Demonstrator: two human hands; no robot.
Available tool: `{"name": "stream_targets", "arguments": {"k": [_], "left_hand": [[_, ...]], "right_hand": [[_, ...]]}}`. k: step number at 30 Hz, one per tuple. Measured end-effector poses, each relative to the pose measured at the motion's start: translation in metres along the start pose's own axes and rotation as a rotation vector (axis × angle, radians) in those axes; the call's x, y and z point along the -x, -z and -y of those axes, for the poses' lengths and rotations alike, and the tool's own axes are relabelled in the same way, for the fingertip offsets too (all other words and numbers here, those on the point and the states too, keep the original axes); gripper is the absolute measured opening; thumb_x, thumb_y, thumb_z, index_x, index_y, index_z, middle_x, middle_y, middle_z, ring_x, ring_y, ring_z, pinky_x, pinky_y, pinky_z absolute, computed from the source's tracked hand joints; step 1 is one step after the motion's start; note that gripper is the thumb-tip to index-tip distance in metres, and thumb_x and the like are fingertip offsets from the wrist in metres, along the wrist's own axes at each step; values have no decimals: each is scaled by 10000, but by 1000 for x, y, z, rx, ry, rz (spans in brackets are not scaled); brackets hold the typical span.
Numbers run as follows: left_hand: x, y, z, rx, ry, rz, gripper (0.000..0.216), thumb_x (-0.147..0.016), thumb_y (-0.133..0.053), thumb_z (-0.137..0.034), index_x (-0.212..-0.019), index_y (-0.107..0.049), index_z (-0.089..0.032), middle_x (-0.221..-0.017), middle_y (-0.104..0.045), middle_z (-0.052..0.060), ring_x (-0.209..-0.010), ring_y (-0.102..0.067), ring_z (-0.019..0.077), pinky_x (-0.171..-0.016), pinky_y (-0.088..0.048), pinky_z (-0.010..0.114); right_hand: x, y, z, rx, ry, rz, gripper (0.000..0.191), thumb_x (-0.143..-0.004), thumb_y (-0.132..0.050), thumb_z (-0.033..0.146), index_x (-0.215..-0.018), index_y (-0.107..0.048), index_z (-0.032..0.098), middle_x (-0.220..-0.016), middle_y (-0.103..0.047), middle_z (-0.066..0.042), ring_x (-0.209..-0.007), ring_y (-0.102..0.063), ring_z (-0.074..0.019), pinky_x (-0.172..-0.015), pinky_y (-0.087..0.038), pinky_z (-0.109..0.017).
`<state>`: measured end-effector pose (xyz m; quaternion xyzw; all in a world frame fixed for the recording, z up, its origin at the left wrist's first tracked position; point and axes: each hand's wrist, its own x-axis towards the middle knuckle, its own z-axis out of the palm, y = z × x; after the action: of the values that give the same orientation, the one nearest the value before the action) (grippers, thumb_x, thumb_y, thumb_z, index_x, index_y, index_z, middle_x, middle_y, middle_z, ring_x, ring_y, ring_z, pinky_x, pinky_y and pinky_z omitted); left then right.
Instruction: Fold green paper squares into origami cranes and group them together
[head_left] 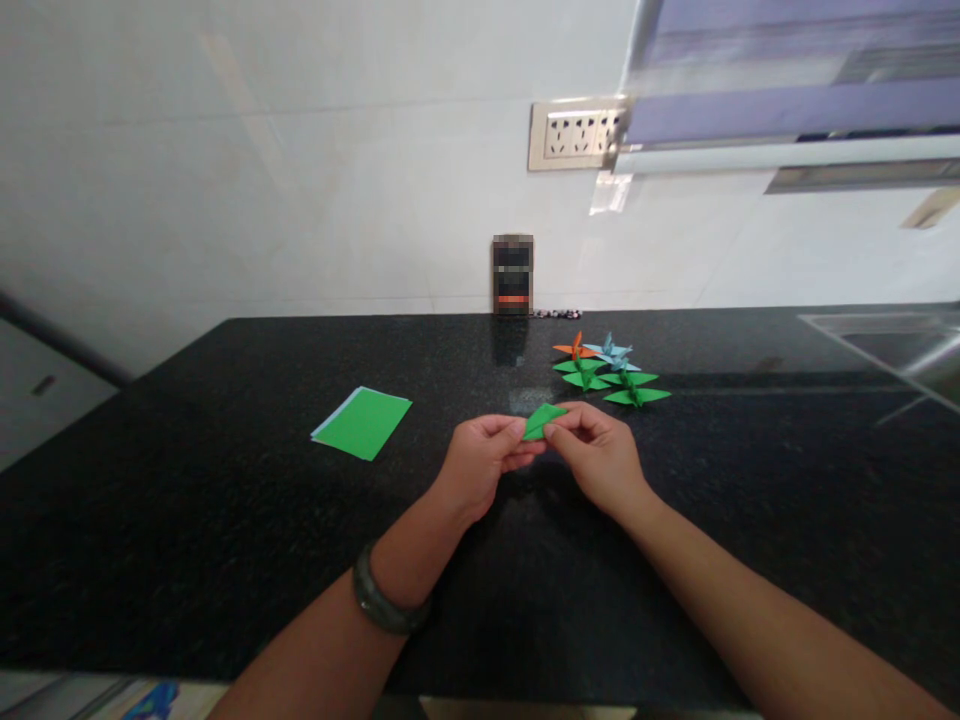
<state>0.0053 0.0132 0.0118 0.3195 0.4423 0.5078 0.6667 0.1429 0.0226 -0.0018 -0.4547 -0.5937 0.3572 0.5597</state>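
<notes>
1. Green folded paper (543, 422) sits between the hands, just above the counter as far as I can tell. Small, narrow diamond, crisp edges, layers pressed flat.
2. Left hand (480, 455) pinches its near-left end, thumb on top, fingers beneath. Right hand (600, 455) grips the opposite end between thumb and forefinger. Both grips closed on the paper.
3. Progress, my judgement: this piece is partway folded; no spread wings or neck show on it.
4. Finished, by the look of them, beyond the grip and to its right: green birds (636, 392), an orange bird (576, 349) and light-blue paper birds (609, 346), clustered close. Pointed wings, sharp creases. The blue ones overlap; exact count unclear.
5. Left of the grip, well apart: a stack of paper (364, 425), flat and unfolded, green uppermost, a pale blue edge beneath. Smooth, matte, four-cornered. Sheets left: cannot count.
6. Under everything, a black speckled counter (225, 500), polished, faintly reflective.
7. Farther beyond the grip, a dark upright block (514, 275), blurred out, stands near a pale, glossy wall (300, 200).
</notes>
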Motion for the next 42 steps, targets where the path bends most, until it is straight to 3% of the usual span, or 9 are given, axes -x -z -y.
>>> {"name": "stream_targets", "arguments": {"k": [3, 8, 14, 19, 25, 31, 42], "left_hand": [[0, 0, -1, -32, 13, 31, 106, -756, -611, -184, -737, -643, -84, -683, -695, 76, -613, -658, 120, -558, -499, 187], [-1, 1, -1, -191, 2, -6, 324, -794, -547, -408, -720, -627, -103, -670, -684, 80, -570, -644, 136, -501, -471, 208], [0, 3, 1, -600, -218, 20, 251, -675, -675, -354, -752, -672, -116, -605, -656, 38, -548, -600, 130, -510, -436, 214], [0, 6, 4, -767, -363, 17, 215, -731, -605, -337, -768, -682, -139, -621, -662, 33, -575, -618, 150, -536, -452, 234], [-1, 7, 7, -774, -384, 11, 228, -756, -570, -350, -769, -680, -151, -616, -659, 35, -581, -631, 156, -545, -477, 244], [-1, 3, 7, -626, -262, 0, 174, -731, -593, -301, -702, -639, -135, -576, -629, 17, -514, -612, 130, -496, -472, 224], [2, -1, 4, -456, -169, 16, 200, -791, -538, -283, -705, -623, -123, -562, -624, 14, -496, -603, 106, -487, -464, 205]], "right_hand": [[-2, 3, 1, -14, -22, -4, 108, -643, -631, 232, -560, -601, 169, -744, -642, -38, -671, -592, -146, -636, -462, -286], [-6, 8, 2, 16, -59, -21, 105, -624, -651, 247, -567, -623, 164, -754, -637, -43, -671, -585, -149, -638, -460, -292], [-5, 5, 5, -18, -54, -3, 111, -613, -654, 242, -542, -614, 167, -746, -628, -40, -688, -580, -154, -654, -457, -294], [-5, 4, 6, -56, -89, 15, 133, -611, -666, 257, -542, -610, 158, -740, -621, -42, -649, -567, -142, -618, -449, -280], [-5, 4, 7, -105, -122, 20, 136, -609, -669, 251, -540, -600, 157, -708, -621, -33, -604, -561, -128, -595, -456, -272], [-4, 3, 9, -102, -118, 16, 121, -605, -666, 237, -535, -604, 160, -717, -624, -31, -629, -574, -131, -598, -462, -267], [-4, 4, 8, -128, -146, 1, 134, -596, -680, 260, -552, -604, 158, -720, -623, -32, -585, -565, -125, -579, -462, -277]]}}
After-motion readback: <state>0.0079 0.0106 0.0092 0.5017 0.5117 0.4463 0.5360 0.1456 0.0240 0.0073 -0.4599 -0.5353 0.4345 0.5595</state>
